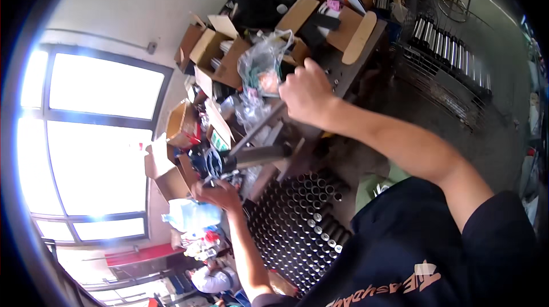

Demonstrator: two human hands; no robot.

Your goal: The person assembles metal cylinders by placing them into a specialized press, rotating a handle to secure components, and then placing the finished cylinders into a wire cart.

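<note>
My right hand (307, 93) is raised over the workbench, fingers curled into a fist beside a clear plastic bag (260, 67). What it holds, if anything, is hidden. Lower and to the left, my left hand (217, 194) has its fingers bent together close to the near end of a dark metal tube (260, 156). A small metallic piece seems to lie at those fingertips, too small to name. The tube lies across the bench, with a pale blue ring-shaped piece (213, 162) at its left end.
Open cardboard boxes (214, 50) crowd the bench along the wall. Many black tubes (297, 221) stand upright in rows below the bench. A wire rack (440, 72) with shiny cylinders stands at the right. Another person (214, 278) is at the lower left, near the windows (103, 147).
</note>
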